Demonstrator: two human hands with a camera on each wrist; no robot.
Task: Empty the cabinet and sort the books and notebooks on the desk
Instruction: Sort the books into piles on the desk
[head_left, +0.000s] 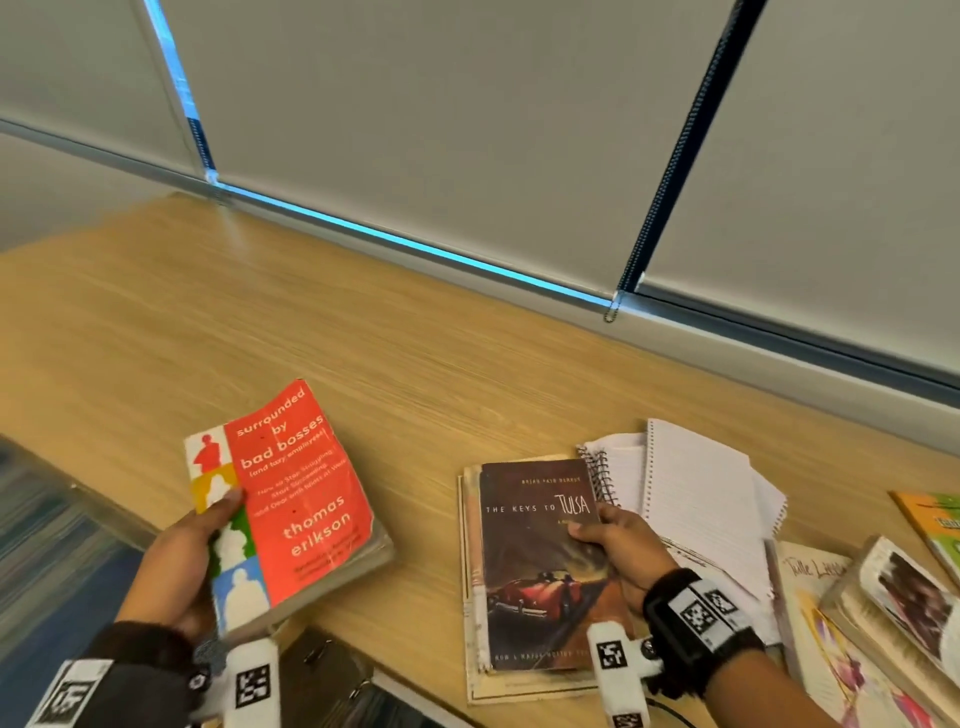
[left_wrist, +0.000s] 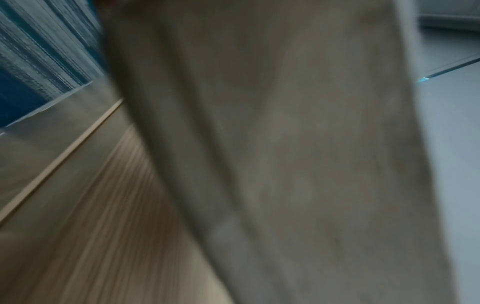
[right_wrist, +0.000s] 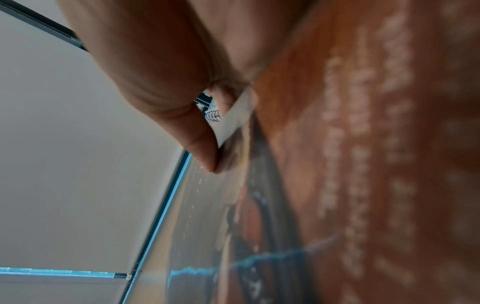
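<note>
**Two hands, two books, one bare patch of desk**

Left hand (head_left: 195, 561) wrapped round the spine side of the red book (head_left: 306, 499), thumb flat on the front cover. Held up off the desk (head_left: 363, 332), tipped a little, long side pointing away and to the right. Soft paper cover, bent and worn at the corners, with thick yellowed pages underneath.

Right hand (head_left: 621, 551) gripping the right edge of the dark book (head_left: 540, 566), thumb on top and fingers tucked below. In the right wrist view, thumb (right_wrist: 166, 98) pinching the cover edge, the orange back of the dark book (right_wrist: 363, 164) close to the lens. Hard to tell if lying on the low pile of thin tan booklets (head_left: 472, 571) or lifted just off it. Long side pointing away too, almost straight.

Just beside it on the right, a spiral notebook (head_left: 696, 499) with lined white pages, open and a bit messy, wire coil along the left. More books (head_left: 893, 597) at the far right edge, glossy and bright.

Probably in the middle of sorting. Bare wood between the two hands and behind the red book, so likely the spot for a new pile. Left hand nearer to that spot. Left wrist view mostly blur, only grey pages (left_wrist: 272, 154) and wood grain.
</note>
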